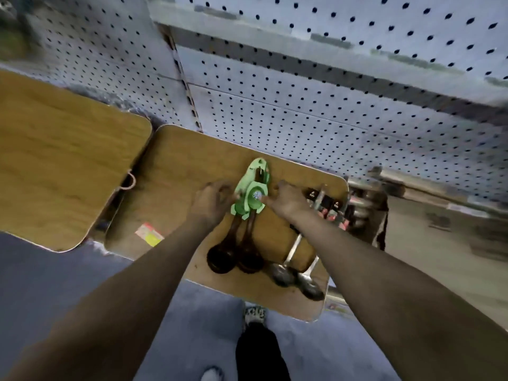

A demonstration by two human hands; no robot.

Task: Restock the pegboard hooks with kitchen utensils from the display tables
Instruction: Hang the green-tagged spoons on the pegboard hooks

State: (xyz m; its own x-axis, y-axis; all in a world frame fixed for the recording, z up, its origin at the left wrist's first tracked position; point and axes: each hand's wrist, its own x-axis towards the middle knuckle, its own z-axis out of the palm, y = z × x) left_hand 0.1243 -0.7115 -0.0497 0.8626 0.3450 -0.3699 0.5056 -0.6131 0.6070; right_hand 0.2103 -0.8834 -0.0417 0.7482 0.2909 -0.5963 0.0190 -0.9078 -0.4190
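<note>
Pegboard backs the table; left hand and right hand pinch the green-carded ladles — lift both cards together, level.

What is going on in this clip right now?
A person stands at a small wooden display table below a pegboard wall. Both hands are on a pair of dark ladles with green header cards lying on the table: the left hand at the cards' left edge, the right hand at their right edge. Two metal ladles with black cards lie beside them. Nothing is lifted yet, and motion blur hides the exact grip.
</note>
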